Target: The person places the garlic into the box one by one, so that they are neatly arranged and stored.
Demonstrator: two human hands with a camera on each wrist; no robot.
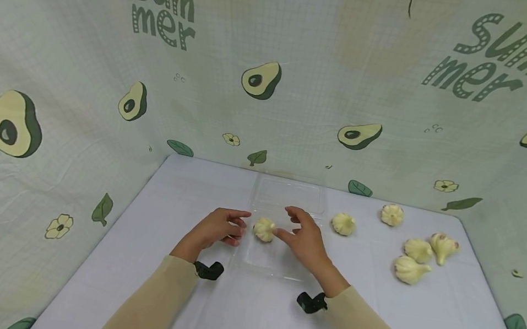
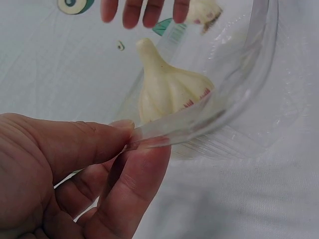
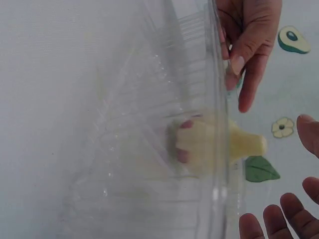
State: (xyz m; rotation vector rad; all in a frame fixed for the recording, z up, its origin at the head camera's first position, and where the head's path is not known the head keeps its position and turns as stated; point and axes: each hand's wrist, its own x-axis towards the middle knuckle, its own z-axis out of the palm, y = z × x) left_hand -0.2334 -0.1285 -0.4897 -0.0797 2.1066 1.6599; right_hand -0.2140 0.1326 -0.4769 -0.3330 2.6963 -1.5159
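Note:
A clear plastic box (image 1: 275,263) lies on the table with its lid (image 1: 289,194) folded back behind it. Inside, toward the left wall, stands a garlic bulb (image 1: 264,229), stem up in the left wrist view. My left hand (image 1: 217,228) pinches the box's rim (image 2: 179,122) between thumb and fingers, beside the bulb. Over the box, just right of the bulb, is my right hand (image 1: 306,239). Its fingers (image 3: 279,224) are spread from the thumb and hold nothing; the right wrist view shows a gap between them and the bulb.
Right of the box lies one garlic bulb (image 1: 343,224). Farther right are another bulb (image 1: 392,215) and a cluster with a long-stemmed bulb (image 1: 444,246). A white cloth covers the table (image 1: 243,317); avocado-printed cloth (image 1: 299,119) hangs behind and at both sides.

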